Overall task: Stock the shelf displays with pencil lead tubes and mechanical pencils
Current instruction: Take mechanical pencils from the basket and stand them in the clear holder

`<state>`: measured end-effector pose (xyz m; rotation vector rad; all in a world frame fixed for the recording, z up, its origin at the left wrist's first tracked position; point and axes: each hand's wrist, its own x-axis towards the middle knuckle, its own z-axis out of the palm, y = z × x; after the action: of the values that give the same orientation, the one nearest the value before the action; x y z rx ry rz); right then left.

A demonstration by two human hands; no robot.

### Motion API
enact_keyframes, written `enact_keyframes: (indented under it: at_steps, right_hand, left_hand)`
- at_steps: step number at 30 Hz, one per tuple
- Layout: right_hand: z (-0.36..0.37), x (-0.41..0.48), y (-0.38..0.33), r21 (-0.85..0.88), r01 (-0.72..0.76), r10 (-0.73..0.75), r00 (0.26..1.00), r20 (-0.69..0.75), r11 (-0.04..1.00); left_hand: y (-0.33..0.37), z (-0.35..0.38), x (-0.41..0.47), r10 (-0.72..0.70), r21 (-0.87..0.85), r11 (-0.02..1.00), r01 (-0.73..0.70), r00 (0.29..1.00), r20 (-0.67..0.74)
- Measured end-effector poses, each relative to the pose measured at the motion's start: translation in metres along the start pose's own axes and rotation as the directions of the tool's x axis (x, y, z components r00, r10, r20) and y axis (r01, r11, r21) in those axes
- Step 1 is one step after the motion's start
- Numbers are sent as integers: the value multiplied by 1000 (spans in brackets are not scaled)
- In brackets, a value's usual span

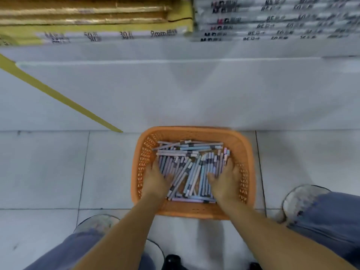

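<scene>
The slim pastel lilac, blue and grey mechanical pencils [191, 168] lie heaped crisscross between the two grips, inside an orange plastic lattice basket [191, 213] that walls them in on the outer side of each hand. This looks like a way to gather a bundle by squeezing the loose pile from both flanks. The left hand [156, 179] lies along the heap's left edge and the right hand [226, 181] along its right. Each grip is wide, fingers reaching forward and loose, thumb resting across the nearest pencils, pressing rather than closed round any. No pencil is lifted. Under the basket is pale tiled floor [48, 168]. Beyond the fingertips rises a white shelf base [175, 90], and farther still are blurred stacked white boxes [272, 18].
</scene>
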<state>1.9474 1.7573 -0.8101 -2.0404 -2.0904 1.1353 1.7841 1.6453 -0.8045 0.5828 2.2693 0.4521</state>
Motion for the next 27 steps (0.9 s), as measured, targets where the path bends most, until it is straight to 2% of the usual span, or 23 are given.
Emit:
enact_keyframes:
  at_steps: [3,7,12,16,19,22,24,27]
  right_hand:
    - [8,6,0,87,-34,35,999,-8,996]
    - [6,18,0,207,-79,57,992,110,975]
    - [5,25,-2,100,-108,86,976,200,989]
    - [11,20,-2,88,-120,103,978,180,989]
    - [7,16,0,227,-156,121,980,161,961]
    - [-10,21,2,311,-222,139,954,265,924]
    - [-25,22,-2,326,-227,113,936,333,918]
    - [-48,16,-21,370,-151,-12,916,402,917]
  left_hand:
    - [2,7,3,-82,-2,997,82,995,-64]
    - [7,9,8,-166,-166,972,164,986,1]
    - [4,3,14,-215,-161,959,233,969,119]
    - [6,4,11,-166,-176,967,182,981,102]
    - [6,6,6,-196,-312,928,203,979,55]
    - [3,3,-6,-247,-281,930,237,969,1]
    - [5,0,-17,-203,-246,950,191,979,-22]
    - [25,-7,-35,-176,-388,908,158,984,-12]
